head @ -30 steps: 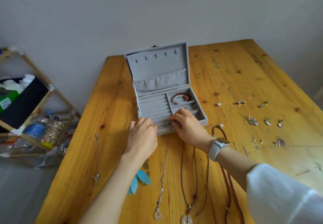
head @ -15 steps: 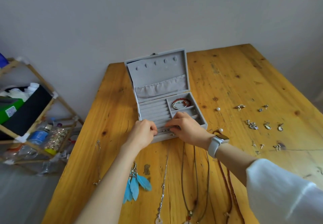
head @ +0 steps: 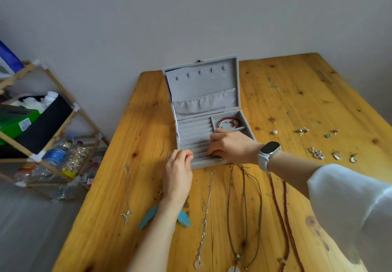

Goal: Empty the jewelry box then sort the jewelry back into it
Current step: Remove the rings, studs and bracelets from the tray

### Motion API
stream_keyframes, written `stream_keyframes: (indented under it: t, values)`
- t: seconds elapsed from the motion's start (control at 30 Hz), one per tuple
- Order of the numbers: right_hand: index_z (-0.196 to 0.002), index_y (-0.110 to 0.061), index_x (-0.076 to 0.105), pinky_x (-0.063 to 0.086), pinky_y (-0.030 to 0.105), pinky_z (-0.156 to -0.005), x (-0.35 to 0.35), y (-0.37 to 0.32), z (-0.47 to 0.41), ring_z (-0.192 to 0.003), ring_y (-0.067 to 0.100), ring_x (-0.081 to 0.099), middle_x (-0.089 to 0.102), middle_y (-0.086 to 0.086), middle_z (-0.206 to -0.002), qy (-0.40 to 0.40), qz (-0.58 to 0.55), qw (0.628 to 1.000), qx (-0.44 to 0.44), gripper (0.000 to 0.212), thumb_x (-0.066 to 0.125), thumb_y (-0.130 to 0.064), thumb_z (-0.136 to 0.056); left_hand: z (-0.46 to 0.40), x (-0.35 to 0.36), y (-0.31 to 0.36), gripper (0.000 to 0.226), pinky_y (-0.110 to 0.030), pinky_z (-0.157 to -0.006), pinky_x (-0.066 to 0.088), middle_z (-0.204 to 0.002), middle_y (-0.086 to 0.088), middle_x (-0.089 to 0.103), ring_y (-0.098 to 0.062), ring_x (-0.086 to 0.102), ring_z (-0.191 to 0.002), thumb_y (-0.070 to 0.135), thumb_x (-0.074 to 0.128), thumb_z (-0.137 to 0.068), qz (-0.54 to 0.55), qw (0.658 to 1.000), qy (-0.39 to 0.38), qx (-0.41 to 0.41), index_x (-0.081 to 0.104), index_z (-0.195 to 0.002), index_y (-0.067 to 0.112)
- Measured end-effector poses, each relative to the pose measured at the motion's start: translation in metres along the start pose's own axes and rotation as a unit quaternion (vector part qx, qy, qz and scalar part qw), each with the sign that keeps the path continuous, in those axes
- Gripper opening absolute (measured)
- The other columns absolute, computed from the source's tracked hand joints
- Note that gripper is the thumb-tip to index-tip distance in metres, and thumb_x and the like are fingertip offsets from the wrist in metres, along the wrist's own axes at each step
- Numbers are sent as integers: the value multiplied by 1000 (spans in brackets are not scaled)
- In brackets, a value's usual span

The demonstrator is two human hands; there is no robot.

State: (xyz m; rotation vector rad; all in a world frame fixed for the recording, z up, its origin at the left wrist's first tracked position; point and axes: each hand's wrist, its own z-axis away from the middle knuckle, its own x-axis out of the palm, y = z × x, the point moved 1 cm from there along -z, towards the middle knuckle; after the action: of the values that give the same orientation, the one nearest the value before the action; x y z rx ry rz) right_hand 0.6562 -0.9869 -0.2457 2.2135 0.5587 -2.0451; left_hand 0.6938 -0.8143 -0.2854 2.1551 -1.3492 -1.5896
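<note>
The open grey jewelry box [head: 203,110] sat on the wooden table [head: 297,101]. The left hand [head: 178,172] pinched a small gold ring [head: 192,155] (light, rigid, likely slippery; best held by its band) over the ring rolls [head: 195,135]. The right hand [head: 231,145] curled there; contents indeterminate.

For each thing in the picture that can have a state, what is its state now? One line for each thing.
jewelry box: open, lid upright.
red bead bracelet: lies in the box's far right compartment.
left hand: pinches a small ring at the box's near left corner.
right hand: fingers curled at the ring rows; what they hold is hidden.
necklaces: stretched out on the table, outside the box.
earrings: spread on the table, right of the box.
</note>
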Motion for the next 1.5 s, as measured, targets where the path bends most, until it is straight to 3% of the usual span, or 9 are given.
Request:
stream_keyframes:
  t: [0.4, 0.6, 0.7, 0.8, 0.93, 1.07, 1.17, 1.37, 1.5]
  values:
    - [-99, -17, 58, 32, 31, -88, 0, -1, -13, -103, 20, 37, 48, 3, -108, -98, 38, 994, 41, 18, 43, -23, -94, 1, -2, 1, 8, -37, -64, 51, -81, -11, 62, -27, 58, -77, -5, 61, -81, 5, 1000, 0, 18, 66, -83, 1]
    - [-94, -12, 62, 36, 32, -87, 0, -4, 12, -95, 19, 40, 48, 0, -95, 55, -155, 979, 120, 11, 51, -13, -90, -3, -3, 0, 8, -14, -68, 33, -83, -6, 63, -21, 56, -79, -2, 61, -82, 26, 999, -2, -31, 67, -83, 3]
    - [-84, -17, 56, 34, 13, -77, -6, -4, 45, -87, 12, 44, 46, -1, -90, 146, -245, 944, 168, 12, 53, -6, -89, 4, -3, 10, 10, -19, -67, 37, -82, -3, 63, -22, 58, -77, -2, 61, -82, 50, 997, 23, -49, 67, -82, 6]
    - [-81, -16, 55, 35, 6, -70, -9, 2, 92, -79, 7, 47, 47, -1, -85, 219, -268, 911, 223, 14, 54, -4, -88, 12, 5, 34, 8, -29, -70, 42, -79, 0, 63, -24, 59, -74, 2, 62, -81, 75, 997, 24, -11, 67, -81, 8]
    - [-82, -16, 54, 37, 9, -67, -8, 22, 161, -77, 14, 51, 55, 1, -84, 238, -253, 884, 314, 12, 54, -5, -89, 18, 23, 84, 6, -20, -70, 40, -79, 1, 62, -17, 56, -74, 6, 64, -81, 121, 991, -41, 31, 69, -82, 9]
    - [-81, -14, 53, 36, 29, -66, -9, 48, 229, -72, 26, 53, 58, 5, -79, 256, -204, 851, 411, 14, 56, -3, -87, 26, 56, 138, 6, -20, -71, 38, -81, -2, 66, -16, 57, -77, 9, 65, -81, 157, 978, -113, 72, 70, -82, 12]
    - [-82, -14, 54, 34, 27, -69, -14, 64, 271, -73, 23, 51, 56, 5, -80, 259, -154, 833, 465, 13, 56, -3, -87, 38, 85, 179, 7, -17, -73, 37, -84, -2, 67, -17, 58, -81, 11, 64, -82, 165, 967, -158, 114, 70, -85, 12]
    - [-93, -11, 59, 35, 22, -71, -11, 88, 315, -78, 15, 49, 55, 0, -88, 191, -117, 837, 499, 6, 55, -10, -89, 61, 142, 245, 11, -33, -77, 42, -92, -6, 67, -24, 55, -94, 14, 59, -87, 140, 940, -260, 169, 69, -91, 12]
    - [-90, -10, 61, 36, 21, -70, -15, 94, 321, -77, 14, 49, 54, -2, -86, 176, -99, 857, 475, 5, 57, -10, -87, 64, 164, 271, 15, -32, -74, 38, -101, -9, 64, -25, 51, -101, 16, 54, -91, 73, 930, -300, 198, 68, -96, 11]
